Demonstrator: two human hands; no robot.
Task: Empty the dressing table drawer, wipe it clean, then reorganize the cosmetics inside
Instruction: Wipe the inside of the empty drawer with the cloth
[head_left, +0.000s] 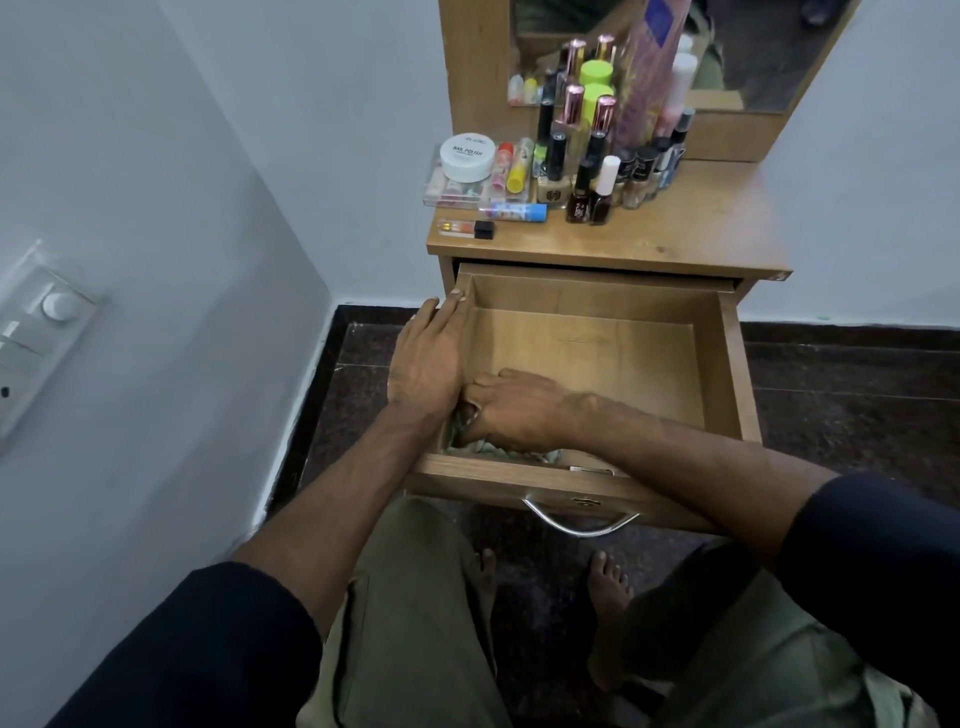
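My left hand (426, 358) lies flat along the drawer (727, 364) wall while my right hand (511, 410) grips the cloth (488, 448) in its front-left corner; pressing hard could jolt the table (701, 228) and topple the cosmetics (587, 156).

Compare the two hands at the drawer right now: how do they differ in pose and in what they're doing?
The left hand lies flat with straight fingers along the drawer's left wall, fingertips at the rim; the right hand is down inside the near left corner. The left holds nothing; the right is curled over a pale cloth, pressing it to the bottom. Both touch the open drawer, side by side.
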